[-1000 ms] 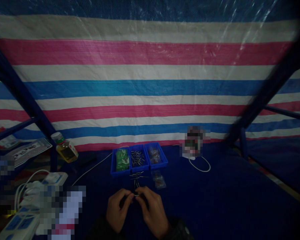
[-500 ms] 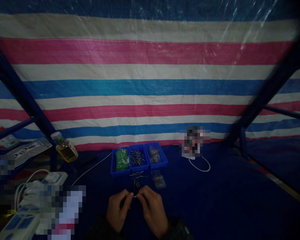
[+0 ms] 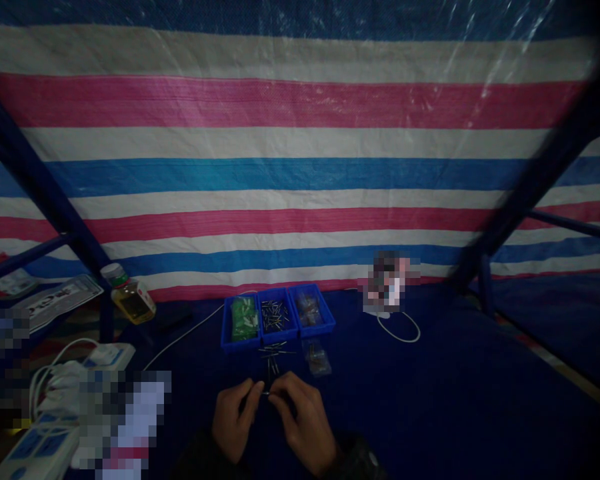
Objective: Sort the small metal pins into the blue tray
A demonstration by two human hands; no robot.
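My left hand (image 3: 234, 421) and my right hand (image 3: 306, 421) meet fingertip to fingertip low over the dark blue table. Both are closed in a pinch on a small, thin metal piece (image 3: 265, 393), mostly covered by the fingers. Just beyond the fingertips, several slim metal pins (image 3: 273, 364) lie loose, with more pins (image 3: 276, 350) behind them. Past these stand three blue bins side by side: the left bin (image 3: 241, 347) contains green packaging, the middle bin (image 3: 281, 335) many metal pins, and the right bin (image 3: 318, 331) clear bags. One small clear bag (image 3: 319, 359) lies before the right bin.
A bottle of yellowish liquid (image 3: 131, 300) and a power strip (image 3: 45, 443) with white plugs are on the left. A white cable (image 3: 193, 332) runs to the bins. Behind hangs a striped tarp (image 3: 300, 173), between blue frame bars (image 3: 525, 167).
My right fingertips have shifted slightly left, closer to the left ones. The small metal piece stays between both hands; bins and loose pins have not moved.
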